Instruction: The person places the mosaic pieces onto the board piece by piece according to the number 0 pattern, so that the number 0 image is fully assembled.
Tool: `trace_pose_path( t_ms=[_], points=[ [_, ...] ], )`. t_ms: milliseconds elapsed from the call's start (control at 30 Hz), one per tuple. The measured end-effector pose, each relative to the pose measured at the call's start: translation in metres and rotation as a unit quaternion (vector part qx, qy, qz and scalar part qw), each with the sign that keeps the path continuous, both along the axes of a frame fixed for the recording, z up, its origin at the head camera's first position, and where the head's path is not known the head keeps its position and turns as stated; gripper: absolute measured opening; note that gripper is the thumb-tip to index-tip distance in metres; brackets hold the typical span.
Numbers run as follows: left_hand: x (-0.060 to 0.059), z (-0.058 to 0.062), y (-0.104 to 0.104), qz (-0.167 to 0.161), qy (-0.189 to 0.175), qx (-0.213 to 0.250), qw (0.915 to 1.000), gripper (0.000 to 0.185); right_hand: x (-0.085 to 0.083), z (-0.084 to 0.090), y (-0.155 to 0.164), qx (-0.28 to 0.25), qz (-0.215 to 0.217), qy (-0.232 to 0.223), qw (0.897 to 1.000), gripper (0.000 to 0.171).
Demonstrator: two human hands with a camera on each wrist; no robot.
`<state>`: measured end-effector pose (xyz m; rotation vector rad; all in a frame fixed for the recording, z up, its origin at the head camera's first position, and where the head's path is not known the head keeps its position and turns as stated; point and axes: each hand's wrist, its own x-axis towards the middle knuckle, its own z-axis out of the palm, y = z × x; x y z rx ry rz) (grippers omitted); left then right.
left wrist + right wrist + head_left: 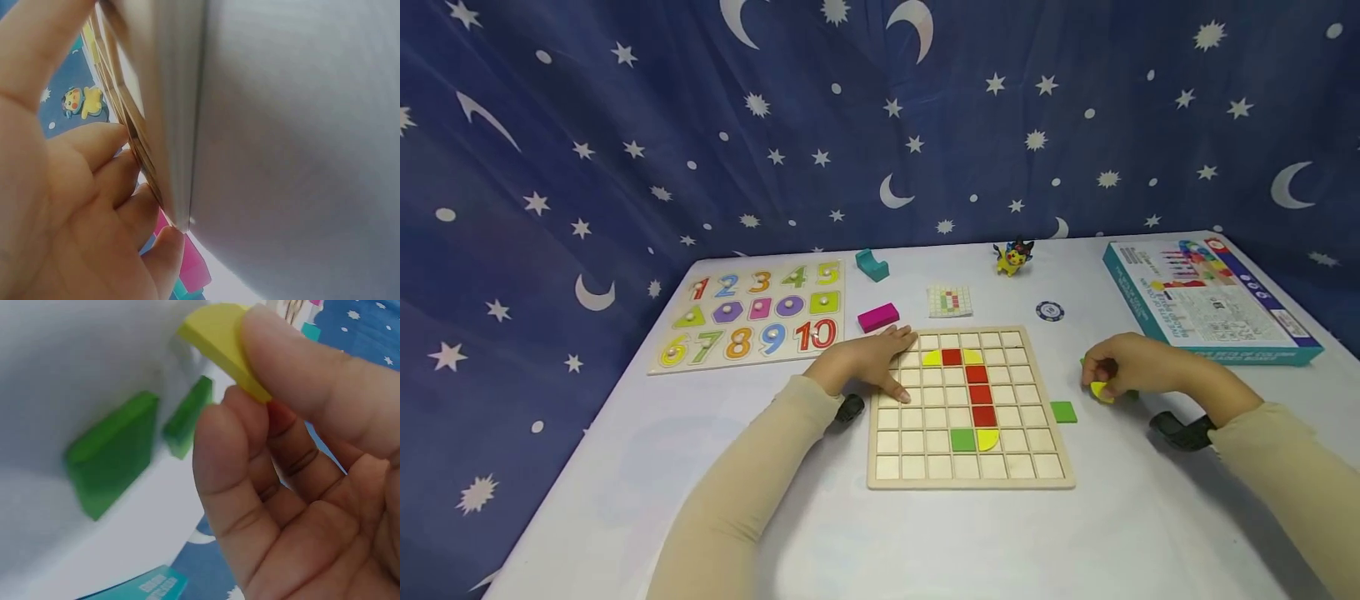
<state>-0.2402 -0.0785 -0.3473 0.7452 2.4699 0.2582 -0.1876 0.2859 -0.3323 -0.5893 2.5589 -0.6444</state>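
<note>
Yellow wood sits pinched in your right hand: a yellow piece held between thumb and curled fingers, just right of the grid board and above the white table. Two green tiles lie on the table beside that hand, close to the board's right edge. Your left hand rests with straight fingers on the board's upper left corner; whether it presses is hard to tell. A pink block lies just beyond that corner.
</note>
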Motion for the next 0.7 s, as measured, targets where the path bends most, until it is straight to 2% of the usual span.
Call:
trace_pose_path(
  t_ms=[233, 700],
  points=[
    [0.003, 0.001, -0.002, 0.003, -0.004, 0.0, 1.0, 0.104, 0.002, 0.004, -0.016, -0.014, 0.011, 0.007, 1.0, 0.015],
    [0.0, -0.001, 0.0, 0.007, -0.003, 0.012, 0.9999, 0.105, -0.005, 0.011, -0.049, -0.028, 0.034, -0.008, 0.999, 0.016]
  ],
)
